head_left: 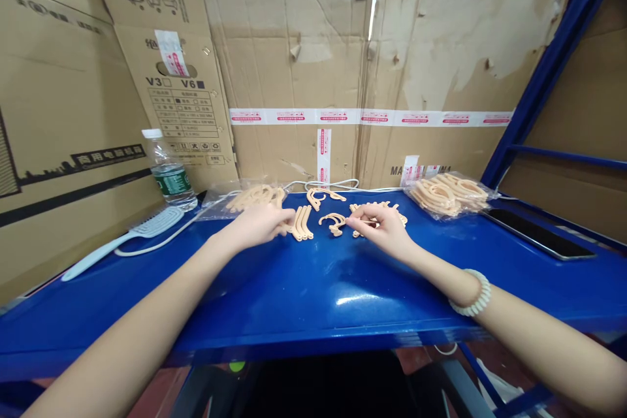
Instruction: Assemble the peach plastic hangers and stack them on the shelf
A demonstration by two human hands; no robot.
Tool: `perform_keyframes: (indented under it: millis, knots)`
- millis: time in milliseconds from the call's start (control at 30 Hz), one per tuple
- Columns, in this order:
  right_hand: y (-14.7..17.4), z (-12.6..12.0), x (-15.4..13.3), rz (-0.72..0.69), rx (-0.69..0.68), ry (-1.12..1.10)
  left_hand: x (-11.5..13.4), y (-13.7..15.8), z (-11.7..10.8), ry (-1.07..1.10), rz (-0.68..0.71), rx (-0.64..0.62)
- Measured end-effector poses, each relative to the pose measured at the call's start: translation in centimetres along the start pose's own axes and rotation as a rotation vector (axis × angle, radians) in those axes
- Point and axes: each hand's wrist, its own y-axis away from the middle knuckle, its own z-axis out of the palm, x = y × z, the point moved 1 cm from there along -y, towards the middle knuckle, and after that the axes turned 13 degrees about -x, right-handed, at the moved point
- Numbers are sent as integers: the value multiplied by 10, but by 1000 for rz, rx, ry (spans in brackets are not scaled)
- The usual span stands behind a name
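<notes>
Beige plastic pieces are lying in small groups around the middle of the counter [294,300], toward its back edge. Left hand [262,223] is reaching in from the front edge and hovering at the short row of slim curved strips [302,222]; its fingers are bunching nearly together at the row's left side, can't tell if they're gripping one. Right hand [385,227], wearing a pale beaded bracelet [477,294], is working over the pile [402,217] on the other side; thumb and index are almost meeting, can't confirm a piece between them. Hook-shaped pieces [334,221] are sitting between the two hands, just off the right fingertips. More loose parts [316,199] are lying behind those, nearer the back edge. Clear bag of beige parts [257,196] is resting behind the left hand; second bag [448,194] is sitting toward the back right corner, black phone [539,233] lying just in front of it, near the right edge. Water bottle [171,176] is standing upright near the back left corner, pale hairbrush [157,223] lying beside it along the left edge. Cardboard sheets [294,46] are standing along the back edge.
</notes>
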Motion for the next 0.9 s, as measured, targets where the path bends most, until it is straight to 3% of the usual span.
perform_keyframes:
  millis: [200, 300, 400, 500, 567, 733, 900]
  knots:
    - [-2, 1, 7, -65, -35, 129, -4, -6, 15, 16, 166, -115]
    - [-6, 2, 13, -154, -86, 230, 1, -4, 13, -45, 146, -151]
    - [-12, 5, 19, -193, -149, 294, 8, -4, 13, -94, 58, -87]
    - [-19, 10, 22, -190, -192, 400, 15, -6, 20, -170, -11, 24]
    - [-22, 14, 23, -186, -210, 481, 18, -8, 28, -196, 14, 55]
    - [-25, 21, 25, -146, -248, 604, 12, -13, 47, -260, 93, -7]
    - [-24, 23, 31, -87, -269, 579, 1, -17, 50, -282, 79, -89]
